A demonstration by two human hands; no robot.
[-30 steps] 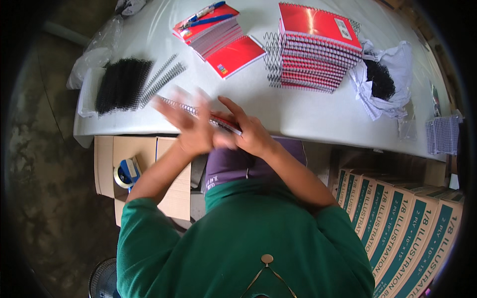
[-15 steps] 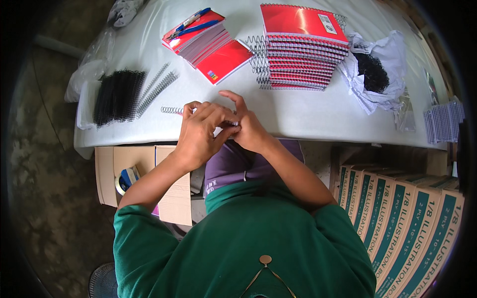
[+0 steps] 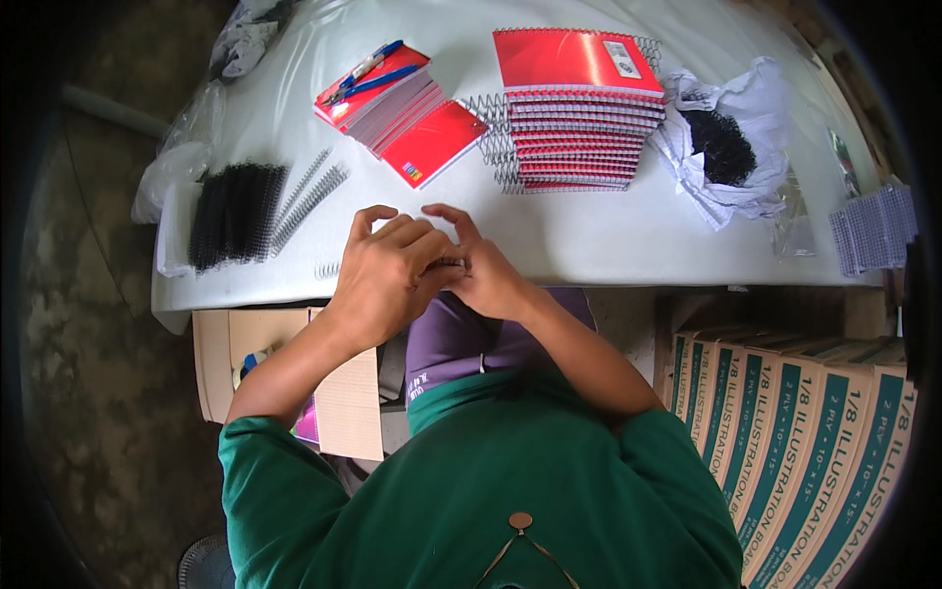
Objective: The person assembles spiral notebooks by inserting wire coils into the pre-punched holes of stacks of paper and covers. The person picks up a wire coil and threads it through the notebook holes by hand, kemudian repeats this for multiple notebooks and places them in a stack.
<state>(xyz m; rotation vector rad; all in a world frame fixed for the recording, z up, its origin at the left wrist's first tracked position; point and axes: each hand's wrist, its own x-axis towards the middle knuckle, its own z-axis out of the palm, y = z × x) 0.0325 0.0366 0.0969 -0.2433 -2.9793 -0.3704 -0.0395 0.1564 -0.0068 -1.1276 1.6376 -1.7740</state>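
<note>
My left hand [image 3: 381, 277] and my right hand [image 3: 488, 277] meet at the table's near edge, thumbs and fingers closed together. Between them shows a short stretch of wire spiral coil [image 3: 449, 262], pinched by both. A loose end of coil [image 3: 327, 270] pokes out left of my left hand. Whatever the coil runs through is hidden under my hands. Beyond them lies a fanned stack of small red-covered notepads [image 3: 432, 147], with blue-handled pliers [image 3: 378, 83] on top. To its right rises a pile of red spiral notebooks [image 3: 579, 64], coil ends sticking out at the sides.
Black coils [image 3: 235, 216] stand bunched at the left, beside two loose silver coils [image 3: 309, 206]. Crumpled white paper [image 3: 721, 196] holds more black coils [image 3: 721, 147] at the right. An open cardboard box [image 3: 353, 402] sits below the table; several cartons [image 3: 785, 442] stand lower right.
The whole view has shifted slightly, so the table sits lower in the picture. Both hands stay together on the coil, with small finger movements; less of the coil's left end shows.
</note>
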